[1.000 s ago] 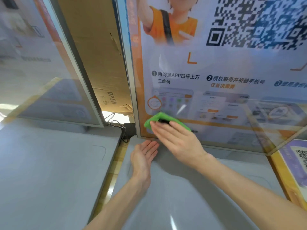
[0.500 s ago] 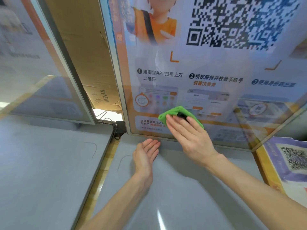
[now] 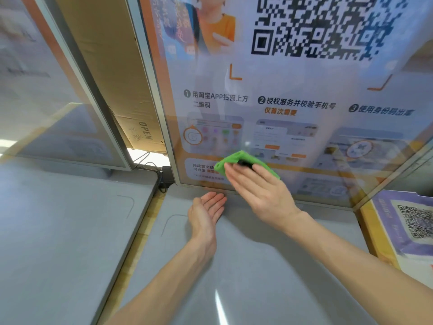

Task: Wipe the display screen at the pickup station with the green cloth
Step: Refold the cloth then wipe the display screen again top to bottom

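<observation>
My right hand [image 3: 260,195] lies flat against the display screen [image 3: 304,90]. The green cloth [image 3: 236,159] is pressed between my fingers [image 3: 241,178] and the glass. These fingers are straight and close together, and they bear on the cloth from above. The cloth is folded and sits in the lower left part of the screen, just above the bottom frame, over an orange band of the graphic. Its left and upper edges show past my fingertips. A small dark patch shows at the upper fold; I cannot tell what it is.

My left hand [image 3: 203,216] rests on the grey surface [image 3: 257,277] directly below the screen. The palm is turned up and inward, the fingers [image 3: 214,201] are straight and side by side, and their tips are just beside the frame. The right wrist crosses above and to the right of this hand.

The screen shows a large QR code at the top, three numbered lines of Chinese text below it, and app screenshots under those. Reflections cover its lower right part.

A second screen [image 3: 58,109] stands to the left over a separate grey surface [image 3: 58,242]. A cardboard box [image 3: 112,73] marked OPEN shows in the gap between the two screens, with black cables [image 3: 146,161] at its foot. A printed card with a QR code [image 3: 414,221] lies at the right edge.
</observation>
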### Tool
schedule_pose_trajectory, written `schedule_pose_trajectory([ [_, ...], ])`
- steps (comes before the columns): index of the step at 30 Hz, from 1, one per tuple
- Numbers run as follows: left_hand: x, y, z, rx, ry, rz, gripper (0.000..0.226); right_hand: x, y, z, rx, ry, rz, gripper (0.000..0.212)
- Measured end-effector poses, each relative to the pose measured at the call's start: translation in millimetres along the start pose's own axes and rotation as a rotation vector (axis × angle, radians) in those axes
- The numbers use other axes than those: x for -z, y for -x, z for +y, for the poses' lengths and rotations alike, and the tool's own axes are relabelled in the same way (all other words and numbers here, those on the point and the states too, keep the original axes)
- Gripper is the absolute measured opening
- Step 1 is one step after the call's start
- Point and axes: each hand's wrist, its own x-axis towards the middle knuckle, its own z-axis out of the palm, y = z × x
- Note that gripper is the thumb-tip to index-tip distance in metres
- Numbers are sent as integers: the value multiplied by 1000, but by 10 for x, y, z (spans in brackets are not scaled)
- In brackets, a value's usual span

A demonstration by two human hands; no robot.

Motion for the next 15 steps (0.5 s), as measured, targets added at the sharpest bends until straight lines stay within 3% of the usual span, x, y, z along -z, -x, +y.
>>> schedule_pose_trajectory([
  [4, 23, -7, -8, -31, -22, 32, 45, -104, 500, 1, 213, 19, -271, 47],
  [9, -38, 20, -88, -9, -31, 9, 46, 101, 871, 277, 302, 70, -404, 54],
  [11, -115, 69, -156, 10, -42, -10, 47, 249, 823, 347, 220, 54, -350, 51],
  [15, -244, 144, -283, 35, -44, -33, 50, 450, 426, 422, -95, 28, -33, 52],
])
